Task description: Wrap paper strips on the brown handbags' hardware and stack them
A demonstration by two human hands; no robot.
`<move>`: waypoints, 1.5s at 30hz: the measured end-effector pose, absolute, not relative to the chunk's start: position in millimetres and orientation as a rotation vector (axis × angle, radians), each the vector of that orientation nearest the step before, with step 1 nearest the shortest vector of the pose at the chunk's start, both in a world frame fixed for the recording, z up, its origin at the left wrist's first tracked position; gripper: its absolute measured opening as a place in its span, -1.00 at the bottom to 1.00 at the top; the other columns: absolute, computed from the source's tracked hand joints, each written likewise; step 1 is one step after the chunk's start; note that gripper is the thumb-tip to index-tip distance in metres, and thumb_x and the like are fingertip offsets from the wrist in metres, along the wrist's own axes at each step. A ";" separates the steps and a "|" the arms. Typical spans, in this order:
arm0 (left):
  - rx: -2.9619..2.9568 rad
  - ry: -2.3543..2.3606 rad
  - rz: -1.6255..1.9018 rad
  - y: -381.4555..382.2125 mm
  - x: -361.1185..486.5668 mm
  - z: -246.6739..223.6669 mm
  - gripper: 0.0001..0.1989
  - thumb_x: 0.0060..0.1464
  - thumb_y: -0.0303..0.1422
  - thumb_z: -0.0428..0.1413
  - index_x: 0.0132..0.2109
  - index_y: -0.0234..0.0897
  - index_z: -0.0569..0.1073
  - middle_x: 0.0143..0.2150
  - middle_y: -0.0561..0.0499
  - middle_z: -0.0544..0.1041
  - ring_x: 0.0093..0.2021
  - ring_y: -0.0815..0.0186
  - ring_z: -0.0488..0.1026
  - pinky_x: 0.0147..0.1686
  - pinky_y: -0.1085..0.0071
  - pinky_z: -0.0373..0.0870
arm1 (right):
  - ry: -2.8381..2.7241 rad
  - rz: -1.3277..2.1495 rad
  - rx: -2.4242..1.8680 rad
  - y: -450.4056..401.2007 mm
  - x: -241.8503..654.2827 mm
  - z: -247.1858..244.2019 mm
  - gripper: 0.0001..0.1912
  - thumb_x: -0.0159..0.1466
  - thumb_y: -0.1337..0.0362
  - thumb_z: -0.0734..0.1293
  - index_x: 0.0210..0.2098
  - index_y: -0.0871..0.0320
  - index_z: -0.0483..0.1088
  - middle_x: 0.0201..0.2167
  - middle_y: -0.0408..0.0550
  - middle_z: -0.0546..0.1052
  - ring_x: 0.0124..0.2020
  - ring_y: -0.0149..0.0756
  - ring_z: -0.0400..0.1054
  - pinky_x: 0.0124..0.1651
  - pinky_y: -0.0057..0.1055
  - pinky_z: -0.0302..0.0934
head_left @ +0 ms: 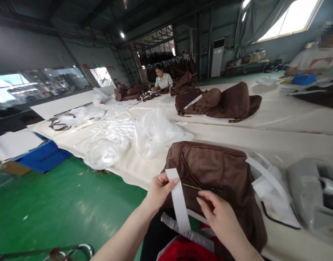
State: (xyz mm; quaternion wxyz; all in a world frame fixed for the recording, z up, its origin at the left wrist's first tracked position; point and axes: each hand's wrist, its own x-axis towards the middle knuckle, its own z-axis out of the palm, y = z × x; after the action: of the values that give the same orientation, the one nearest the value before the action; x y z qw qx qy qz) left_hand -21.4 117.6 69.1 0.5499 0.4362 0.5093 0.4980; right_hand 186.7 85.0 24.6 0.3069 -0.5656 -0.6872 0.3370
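Head view, the only feed I have: left hand (161, 188) pinches a white strip (180, 208) near its top end, thumb over fingers. Right hand (219, 214) is half curled, thumb and forefinger parted; looks empty to me.

Key relation: strip hangs in front of the brown bag (223, 163), long axis steep, top leaning left, bottom toward my lap. Left hand is on it; right is just beside, to its right and apart, over the bag's front by the zip (192, 187). Lower end overlaps a wrapped handle (200, 242); can't tell if they touch.

Strip looks flat, thin, narrow, straight-edged, fairly stiff; can't read any marking. Bag sits at the near table (264, 141) edge, soft and creased, plastic (158, 134) beyond it.
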 end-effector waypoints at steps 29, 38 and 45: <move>0.787 1.059 0.959 74.0 -105.2 19.4 -0.71 0.00 -0.20 0.21 -0.35 -0.42 0.52 -0.41 -0.09 0.55 -0.45 0.33 0.46 -0.42 0.46 0.34 | -2.399 0.605 -1.831 81.6 194.2 28.8 -0.79 0.34 0.30 0.13 -0.33 0.08 0.37 -0.49 -0.08 0.55 -0.44 -0.25 0.45 -0.44 -0.41 -0.03; 0.934 0.976 0.947 69.4 -98.2 19.1 -0.70 -0.01 -0.25 0.21 -0.52 -0.32 0.31 -0.66 0.09 0.37 -0.62 0.47 0.23 -0.53 0.52 0.13 | -2.109 0.536 -1.868 48.5 201.0 4.2 -0.82 0.32 0.15 0.20 -0.34 0.07 0.34 -0.55 -0.14 0.51 -0.49 -0.28 0.42 -0.44 -0.43 0.03; 1.315 1.247 0.801 59.8 -98.4 23.8 -0.55 0.07 -0.01 0.11 -0.49 -0.34 0.33 -0.60 0.13 0.25 -0.57 0.50 0.10 -0.57 0.53 0.02 | -1.704 1.476 -1.850 20.7 210.4 -30.2 -0.54 0.27 -0.13 0.13 -0.23 0.12 0.38 -0.69 -0.17 0.43 -0.74 -0.34 0.28 -0.61 -0.45 0.06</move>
State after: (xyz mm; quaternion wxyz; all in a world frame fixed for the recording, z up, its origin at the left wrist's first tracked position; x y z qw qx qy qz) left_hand -98.4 59.8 23.8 0.5481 0.5551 0.5265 0.3380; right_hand 210.4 20.7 -30.2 0.1123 -0.6302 -0.5807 0.5030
